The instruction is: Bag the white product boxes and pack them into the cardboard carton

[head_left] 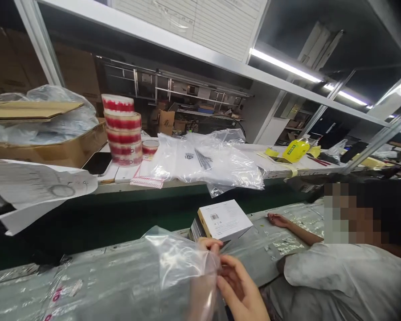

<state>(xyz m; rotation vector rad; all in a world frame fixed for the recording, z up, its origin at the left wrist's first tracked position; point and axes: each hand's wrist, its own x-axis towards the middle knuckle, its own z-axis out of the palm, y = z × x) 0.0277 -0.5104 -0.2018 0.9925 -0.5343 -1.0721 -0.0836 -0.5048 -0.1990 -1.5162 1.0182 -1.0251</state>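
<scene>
A clear plastic bag (173, 267) is held up at the bottom centre. My left hand (207, 244) shows partly through the bag's film, its fingertips at the bag's upper edge and right beside the white box (225, 219). My right hand (242, 290) is just right of the bag, fingers curled on the bag's edge. The white box has a barcode label on top and rests on plastic-covered stacks (270, 249), touching the bag's far side.
A co-worker in a white shirt (347, 276) leans on the surface at right, one hand (279, 220) flat near the box. On the far shelf are stacked red-and-white tape rolls (122, 129), loose clear bags (203, 160), a phone (97, 163), a cardboard box (53, 147) and a yellow item (296, 150).
</scene>
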